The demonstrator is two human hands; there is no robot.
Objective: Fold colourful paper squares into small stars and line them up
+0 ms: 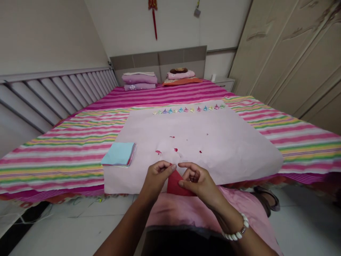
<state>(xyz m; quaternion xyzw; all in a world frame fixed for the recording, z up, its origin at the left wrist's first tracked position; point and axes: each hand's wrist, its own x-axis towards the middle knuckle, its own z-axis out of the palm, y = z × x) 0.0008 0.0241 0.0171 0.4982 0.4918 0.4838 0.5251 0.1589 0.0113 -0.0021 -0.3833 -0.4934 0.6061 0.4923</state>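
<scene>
A red sheet of paper (pixel 174 184), folded into a rough triangle, is held upright at the near edge of the big pale sheet (pixel 234 142). My left hand (pixel 157 176) pinches its upper corner between thumb and fingers. On the other side, the thumb of my right hand (pixel 199 179) presses against the red paper, with its index finger stretched toward the pinched corner and the other fingers curled. Just beyond my hands lie red scraps (pixel 176 150) of paper. A stack of square paper (pixel 118 153), light blue on top, sits to the left.
Small folded paper pieces (pixel 186 110) in several colours form a row along the pale sheet's far edge. Beneath it is a bed with a striped cover (pixel 66 145). Folded bedding (pixel 140 80) lies by the headboard, and a pink cloth (pixel 170 209) covers my lap.
</scene>
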